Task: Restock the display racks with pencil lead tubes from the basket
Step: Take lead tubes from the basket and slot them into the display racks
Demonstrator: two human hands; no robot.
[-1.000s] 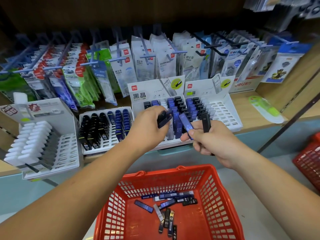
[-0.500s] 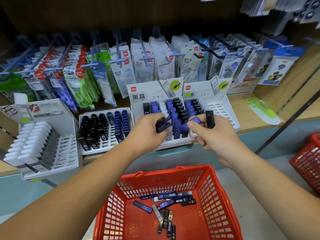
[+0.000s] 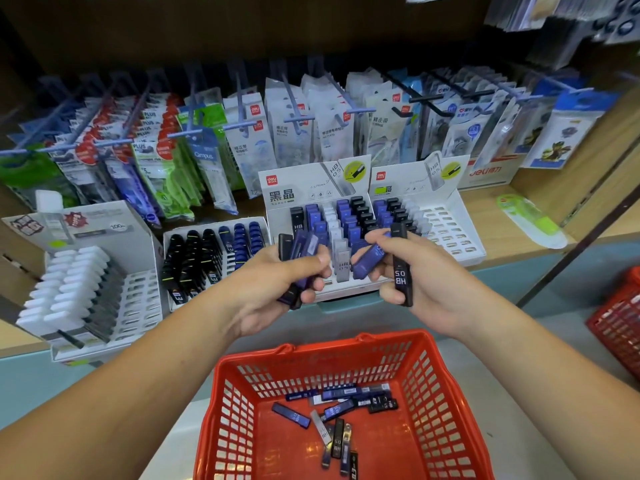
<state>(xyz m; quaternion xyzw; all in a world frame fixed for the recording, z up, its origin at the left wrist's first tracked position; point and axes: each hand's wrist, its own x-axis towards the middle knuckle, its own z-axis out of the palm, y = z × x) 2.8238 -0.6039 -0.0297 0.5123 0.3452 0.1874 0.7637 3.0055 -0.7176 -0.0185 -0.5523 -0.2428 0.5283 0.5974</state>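
My left hand (image 3: 277, 289) grips a bunch of blue and black pencil lead tubes (image 3: 300, 251) in front of the middle white display rack (image 3: 294, 192). My right hand (image 3: 426, 289) holds a black tube marked HB 0.5 (image 3: 401, 268) upright and pinches a blue tube (image 3: 369, 259) toward the rack's front rows. That rack holds rows of blue, black and clear tubes. The red basket (image 3: 440, 382) below has several loose tubes (image 3: 337, 415) on its floor.
A second white rack (image 3: 457, 233) to the right is half filled. Left of the middle rack stand a rack of black and blue tubes (image 3: 207, 258) and a rack of white items (image 3: 79, 282). Hanging packets fill the pegs behind. Another red basket (image 3: 620, 320) is at the right edge.
Both hands have drawn back from the rack toward me. My left hand has turned its bunch upright, and the black tube in my right hand now hangs lower.
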